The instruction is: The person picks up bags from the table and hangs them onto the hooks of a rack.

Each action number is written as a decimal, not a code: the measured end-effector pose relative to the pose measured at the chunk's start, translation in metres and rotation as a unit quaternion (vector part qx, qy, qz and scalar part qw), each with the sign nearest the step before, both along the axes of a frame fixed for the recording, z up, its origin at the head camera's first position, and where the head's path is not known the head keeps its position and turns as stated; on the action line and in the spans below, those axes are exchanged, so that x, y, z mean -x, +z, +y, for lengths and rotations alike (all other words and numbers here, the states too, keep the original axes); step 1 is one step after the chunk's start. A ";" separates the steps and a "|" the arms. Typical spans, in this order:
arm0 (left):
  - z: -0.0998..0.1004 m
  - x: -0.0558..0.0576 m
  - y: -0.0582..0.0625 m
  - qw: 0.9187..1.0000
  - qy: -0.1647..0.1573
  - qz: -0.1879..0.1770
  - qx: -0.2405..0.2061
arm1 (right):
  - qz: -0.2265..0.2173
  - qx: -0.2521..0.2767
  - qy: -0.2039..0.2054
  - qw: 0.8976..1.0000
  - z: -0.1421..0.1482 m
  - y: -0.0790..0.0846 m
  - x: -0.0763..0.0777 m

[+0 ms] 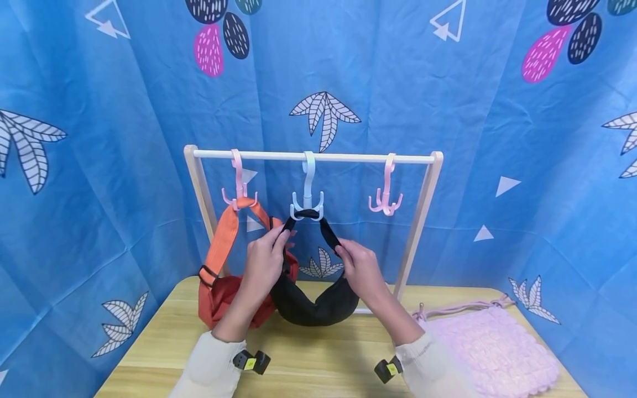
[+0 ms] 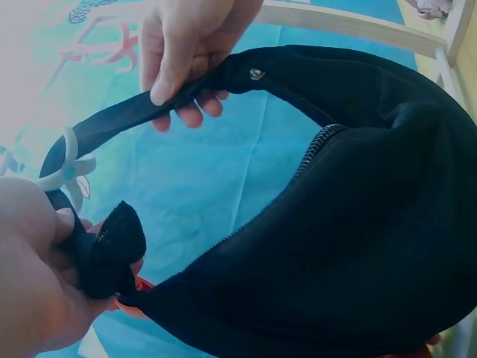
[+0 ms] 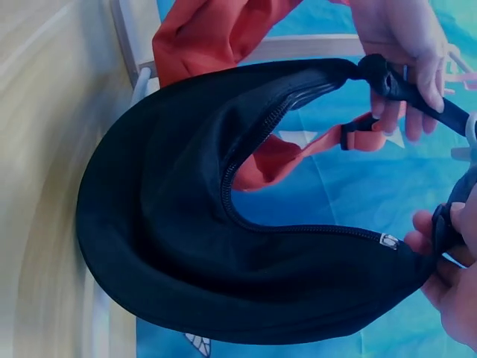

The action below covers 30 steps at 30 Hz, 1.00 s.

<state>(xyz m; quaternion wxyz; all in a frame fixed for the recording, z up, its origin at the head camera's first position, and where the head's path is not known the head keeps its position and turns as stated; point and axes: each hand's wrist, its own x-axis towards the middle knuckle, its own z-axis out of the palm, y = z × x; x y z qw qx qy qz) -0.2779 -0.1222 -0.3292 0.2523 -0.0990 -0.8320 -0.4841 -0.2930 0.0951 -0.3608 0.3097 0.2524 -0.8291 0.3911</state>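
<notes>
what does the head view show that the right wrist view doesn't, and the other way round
Only the head view: the fluffy pink bag lying on the table and the bare pink hook at the rail's right end.

Only the right wrist view: the black bag's zipper and its metal pull.

Both: the black bag, its strap pinched by the left hand and right hand, plus the red-orange bag.

A black, crescent-shaped bag droops, its strap on the light-blue hook.
</notes>
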 end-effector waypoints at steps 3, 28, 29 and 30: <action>-0.001 -0.003 -0.006 1.000 0.009 0.000 0.006 | -0.005 0.004 0.005 1.000 0.001 -0.002 -0.004; -0.006 -0.015 -0.033 0.998 0.060 0.031 -0.013 | -0.109 0.101 -0.021 0.989 -0.004 -0.031 -0.019; -0.006 -0.015 -0.034 0.998 0.060 0.031 -0.015 | -0.113 0.103 -0.022 0.988 -0.004 -0.032 -0.019; -0.006 -0.015 -0.034 0.998 0.060 0.032 -0.017 | -0.116 0.105 -0.022 0.987 -0.005 -0.033 -0.020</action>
